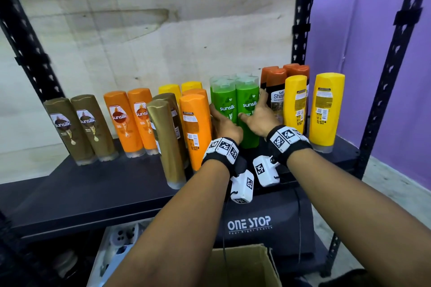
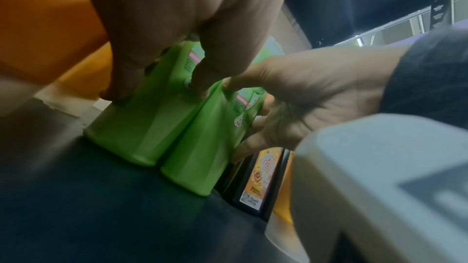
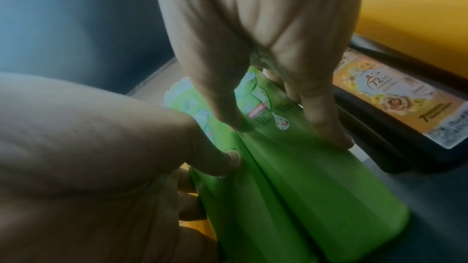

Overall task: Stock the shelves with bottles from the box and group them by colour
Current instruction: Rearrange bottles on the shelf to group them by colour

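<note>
Two green Sunsilk bottles stand side by side at the middle of the black shelf (image 1: 93, 184). My left hand (image 1: 222, 119) grips the left green bottle (image 1: 223, 100), thumb on its front and fingers down its left side. My right hand (image 1: 253, 109) grips the right green bottle (image 1: 247, 98), thumb on the front and fingers along its right side. The left wrist view shows both green bottles (image 2: 142, 127) (image 2: 202, 147) upright and touching. In the right wrist view my right hand (image 3: 283, 133) straddles the right bottle (image 3: 316, 197). More green bottles stand behind them.
Left to right stand brown bottles (image 1: 70, 128), orange bottles (image 1: 130, 121), a gold bottle (image 1: 165, 142) and an orange one (image 1: 196, 128) close by my left hand. Dark orange-capped bottles (image 1: 277, 91) and yellow bottles (image 1: 326, 109) stand right. Below are a cardboard box (image 1: 247, 265) and a black bag (image 1: 256, 223).
</note>
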Motion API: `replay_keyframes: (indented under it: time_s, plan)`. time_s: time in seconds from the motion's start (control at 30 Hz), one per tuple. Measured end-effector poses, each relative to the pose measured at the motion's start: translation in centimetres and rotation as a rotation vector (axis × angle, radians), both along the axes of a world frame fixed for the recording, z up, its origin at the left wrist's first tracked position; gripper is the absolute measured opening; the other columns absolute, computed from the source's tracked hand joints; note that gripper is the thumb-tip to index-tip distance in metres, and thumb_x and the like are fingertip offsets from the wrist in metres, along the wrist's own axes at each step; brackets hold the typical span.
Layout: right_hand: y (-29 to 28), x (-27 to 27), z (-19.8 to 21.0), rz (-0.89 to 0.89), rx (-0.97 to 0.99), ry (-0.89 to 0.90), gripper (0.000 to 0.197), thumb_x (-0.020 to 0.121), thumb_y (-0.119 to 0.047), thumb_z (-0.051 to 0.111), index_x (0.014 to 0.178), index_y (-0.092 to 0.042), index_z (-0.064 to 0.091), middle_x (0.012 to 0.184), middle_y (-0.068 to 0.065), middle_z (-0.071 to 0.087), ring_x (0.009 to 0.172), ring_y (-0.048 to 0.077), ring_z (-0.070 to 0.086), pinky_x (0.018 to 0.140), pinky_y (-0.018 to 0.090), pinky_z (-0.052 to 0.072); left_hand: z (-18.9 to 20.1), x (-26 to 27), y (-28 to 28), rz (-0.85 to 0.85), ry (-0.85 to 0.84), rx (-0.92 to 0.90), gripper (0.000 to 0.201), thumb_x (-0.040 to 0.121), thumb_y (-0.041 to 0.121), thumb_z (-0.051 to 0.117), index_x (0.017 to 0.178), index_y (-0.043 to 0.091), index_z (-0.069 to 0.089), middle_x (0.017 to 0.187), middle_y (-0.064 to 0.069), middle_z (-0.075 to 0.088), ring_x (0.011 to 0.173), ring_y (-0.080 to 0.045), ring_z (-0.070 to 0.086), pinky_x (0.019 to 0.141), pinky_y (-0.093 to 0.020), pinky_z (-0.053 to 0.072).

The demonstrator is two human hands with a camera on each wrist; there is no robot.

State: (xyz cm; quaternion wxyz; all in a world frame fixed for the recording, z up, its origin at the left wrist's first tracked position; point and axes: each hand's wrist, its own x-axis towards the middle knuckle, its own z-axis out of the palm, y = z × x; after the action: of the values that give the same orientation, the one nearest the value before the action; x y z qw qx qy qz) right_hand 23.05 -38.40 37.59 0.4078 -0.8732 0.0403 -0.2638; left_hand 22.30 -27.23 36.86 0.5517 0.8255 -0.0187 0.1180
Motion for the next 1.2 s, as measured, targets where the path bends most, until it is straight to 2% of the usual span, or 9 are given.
replay_keyframes:
  time_s: [0.1, 0.47, 0.7, 0.87, 0.93, 1.07, 1.13, 1.17, 1.2]
  plan:
    - [0.0, 0.3, 0.0, 0.023, 0.011, -0.007, 0.087, 0.091, -0.022, 0.072, 0.152, -0.019, 0.010, 0.139, 0.011, 0.055, 0.119, 0.032, 0.060, 0.098, 0.035, 0.045, 0.0, 0.2, -0.1, 0.006, 0.011, -0.012, 0.100, 0.086, -0.005, 0.061, 0.158, 0.022, -0.003, 0.156, -0.014, 0.029, 0.143, -0.033, 0.036, 0.116, -0.047, 0.037]
    - [-0.4, 1.1, 0.3, 0.073, 0.082, 0.000, 0.087, 0.090, -0.019, 0.073, 0.152, -0.019, 0.010, 0.141, 0.008, 0.054, 0.121, 0.029, 0.059, 0.094, 0.028, 0.042, 0.1, 0.7, -0.1, 0.009, 0.032, -0.004, 0.097, 0.090, -0.002, 0.059, 0.159, 0.023, -0.005, 0.158, -0.014, 0.028, 0.143, -0.032, 0.038, 0.116, -0.046, 0.036]
    - [-0.5, 1.2, -0.1, 0.096, 0.137, -0.013, 0.088, 0.089, -0.020, 0.074, 0.151, -0.027, 0.012, 0.140, 0.004, 0.055, 0.119, 0.026, 0.059, 0.102, 0.037, 0.049, 0.0, 0.5, 0.1, -0.008, 0.034, 0.015, 0.101, 0.092, 0.000, 0.058, 0.158, 0.026, -0.013, 0.160, -0.013, 0.023, 0.144, -0.030, 0.036, 0.117, -0.045, 0.036]
    - [-0.4, 0.5, 0.0, 0.085, 0.156, 0.044, 0.084, 0.090, -0.022, 0.073, 0.152, -0.027, 0.016, 0.137, 0.006, 0.059, 0.119, 0.028, 0.060, 0.104, 0.044, 0.050, -0.3, 0.0, 0.2, -0.030, 0.034, -0.024, 0.099, 0.092, -0.001, 0.056, 0.159, 0.027, -0.011, 0.155, -0.015, 0.030, 0.137, -0.030, 0.044, 0.113, -0.044, 0.041]
    - [-0.4, 0.0, -0.2, 0.070, 0.145, 0.082, 0.081, 0.090, -0.024, 0.071, 0.153, -0.026, 0.020, 0.136, 0.006, 0.061, 0.119, 0.028, 0.060, 0.104, 0.043, 0.049, -0.3, -0.5, 0.3, -0.052, 0.074, -0.009, 0.103, 0.091, 0.001, 0.057, 0.159, 0.027, -0.016, 0.159, -0.015, 0.023, 0.142, -0.033, 0.037, 0.114, -0.042, 0.036]
    - [-0.3, -1.8, -0.8, 0.031, 0.088, 0.100, 0.064, 0.090, -0.026, 0.068, 0.147, -0.022, 0.040, 0.135, 0.006, 0.063, 0.119, 0.028, 0.061, 0.097, 0.034, 0.048, -0.1, -2.2, 0.8, -0.090, 0.090, 0.071, 0.101, 0.094, 0.008, 0.057, 0.158, 0.017, -0.021, 0.167, -0.013, -0.004, 0.154, -0.033, 0.008, 0.123, -0.040, 0.016]
    - [-0.2, -2.9, -1.1, -0.008, 0.049, 0.087, 0.056, 0.091, -0.027, 0.068, 0.143, -0.018, 0.047, 0.135, 0.006, 0.063, 0.120, 0.026, 0.060, 0.095, 0.031, 0.045, -0.2, -3.5, 1.1, -0.112, 0.081, 0.143, 0.093, 0.098, 0.012, 0.054, 0.158, 0.011, -0.017, 0.167, -0.016, -0.005, 0.154, -0.034, 0.005, 0.124, -0.041, 0.013]
    - [-0.2, -3.5, -1.1, -0.021, 0.035, 0.075, 0.054, 0.092, -0.027, 0.067, 0.141, -0.016, 0.049, 0.136, 0.007, 0.062, 0.122, 0.026, 0.059, 0.098, 0.032, 0.045, -0.3, -4.3, 1.2, -0.123, 0.068, 0.179, 0.086, 0.100, 0.014, 0.052, 0.159, 0.008, -0.010, 0.166, -0.018, 0.002, 0.153, -0.035, 0.012, 0.124, -0.042, 0.017]
    - [-0.2, -4.2, -1.1, -0.026, 0.014, 0.064, 0.050, 0.093, -0.027, 0.066, 0.139, -0.013, 0.052, 0.135, 0.007, 0.062, 0.124, 0.026, 0.058, 0.102, 0.033, 0.045, -0.4, -5.0, 1.4, -0.130, 0.043, 0.213, 0.075, 0.101, 0.016, 0.050, 0.160, 0.006, 0.004, 0.163, -0.021, 0.015, 0.149, -0.038, 0.024, 0.122, -0.043, 0.026]
